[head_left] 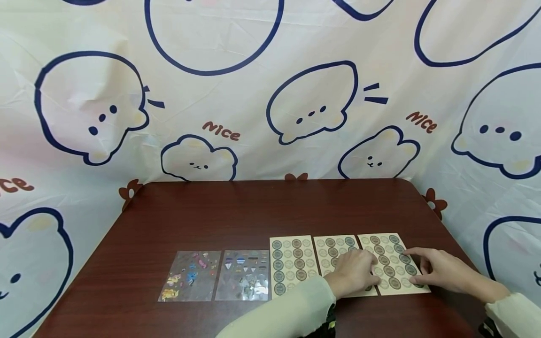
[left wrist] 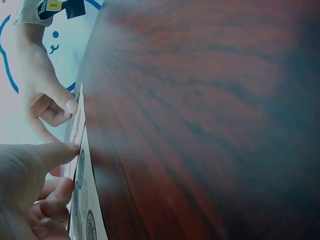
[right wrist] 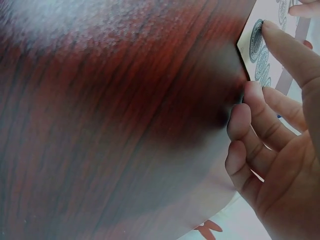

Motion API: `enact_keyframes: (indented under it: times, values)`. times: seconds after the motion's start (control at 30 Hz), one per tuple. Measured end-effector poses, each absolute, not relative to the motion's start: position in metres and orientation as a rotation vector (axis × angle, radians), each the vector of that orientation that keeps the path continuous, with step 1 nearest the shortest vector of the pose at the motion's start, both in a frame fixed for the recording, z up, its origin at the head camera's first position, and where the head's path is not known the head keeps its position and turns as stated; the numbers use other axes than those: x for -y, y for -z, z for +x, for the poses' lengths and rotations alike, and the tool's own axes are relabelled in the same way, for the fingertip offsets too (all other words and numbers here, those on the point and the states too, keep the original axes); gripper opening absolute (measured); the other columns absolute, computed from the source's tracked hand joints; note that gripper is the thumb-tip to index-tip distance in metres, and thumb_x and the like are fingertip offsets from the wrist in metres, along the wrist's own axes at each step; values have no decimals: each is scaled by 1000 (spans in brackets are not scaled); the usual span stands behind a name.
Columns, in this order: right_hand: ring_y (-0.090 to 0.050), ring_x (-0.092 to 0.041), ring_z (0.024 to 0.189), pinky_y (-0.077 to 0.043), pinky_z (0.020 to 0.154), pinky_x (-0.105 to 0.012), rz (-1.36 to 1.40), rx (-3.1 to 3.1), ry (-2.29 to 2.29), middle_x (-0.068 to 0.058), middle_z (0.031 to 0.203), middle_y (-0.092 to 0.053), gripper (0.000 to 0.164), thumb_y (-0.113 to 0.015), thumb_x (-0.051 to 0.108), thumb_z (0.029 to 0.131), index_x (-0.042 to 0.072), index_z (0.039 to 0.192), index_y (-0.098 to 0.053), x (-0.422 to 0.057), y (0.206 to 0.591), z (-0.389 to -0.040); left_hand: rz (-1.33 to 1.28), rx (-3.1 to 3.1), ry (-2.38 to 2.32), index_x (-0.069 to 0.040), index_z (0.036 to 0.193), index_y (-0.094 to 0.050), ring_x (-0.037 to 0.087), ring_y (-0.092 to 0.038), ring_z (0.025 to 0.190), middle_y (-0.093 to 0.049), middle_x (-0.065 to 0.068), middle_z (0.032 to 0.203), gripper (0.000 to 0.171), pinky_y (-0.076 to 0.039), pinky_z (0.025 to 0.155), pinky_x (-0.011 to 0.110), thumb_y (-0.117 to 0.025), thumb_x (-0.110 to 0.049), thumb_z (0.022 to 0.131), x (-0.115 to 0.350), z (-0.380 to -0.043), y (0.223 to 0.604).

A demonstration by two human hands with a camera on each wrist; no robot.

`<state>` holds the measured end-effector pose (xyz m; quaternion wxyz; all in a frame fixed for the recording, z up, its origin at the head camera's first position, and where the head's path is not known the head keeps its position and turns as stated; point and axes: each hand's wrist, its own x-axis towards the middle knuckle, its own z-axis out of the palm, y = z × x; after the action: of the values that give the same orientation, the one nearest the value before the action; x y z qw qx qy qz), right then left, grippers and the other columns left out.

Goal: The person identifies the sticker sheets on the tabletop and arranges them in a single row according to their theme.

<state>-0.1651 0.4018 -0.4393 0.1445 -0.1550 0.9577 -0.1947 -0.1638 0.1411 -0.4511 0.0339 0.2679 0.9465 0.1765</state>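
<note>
Three cream sheets of round grey and brown stickers lie side by side on the table: a left sheet (head_left: 282, 281), a middle sheet (head_left: 323, 263) and a right sheet (head_left: 395, 267). My left hand (head_left: 354, 272) rests over the middle sheet, with its fingertips at the left edge of the right sheet. Thumb and index finger of my right hand (head_left: 445, 271) are spread along that sheet's right side, touching it. In the right wrist view, the thumb lies on a dark round sticker (right wrist: 256, 41) near the sheet's corner. Both hands hide part of the sheets.
To the left lie two transparent sticker sheets, one with colourful figures (head_left: 191, 277) and one with small shapes (head_left: 242, 274). The dark brown table (head_left: 270, 206) has its back edge against a patterned cloth (head_left: 253, 103), which also hangs at both sides.
</note>
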Motion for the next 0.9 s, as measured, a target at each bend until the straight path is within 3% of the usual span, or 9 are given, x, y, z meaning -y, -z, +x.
enact_keyframes:
  times: [0.9]
  values:
    - [-44, 2, 59, -38, 52, -21, -469, -2739, 599, 9, 71, -54, 74, -82, 44, 81, 0, 136, -58, -404, 441, -166, 828, -2893, -583, -34, 120, -73, -8, -57, 73, -63, -24, 78, 37, -44, 61, 16, -80, -45, 85, -139, -163, 451]
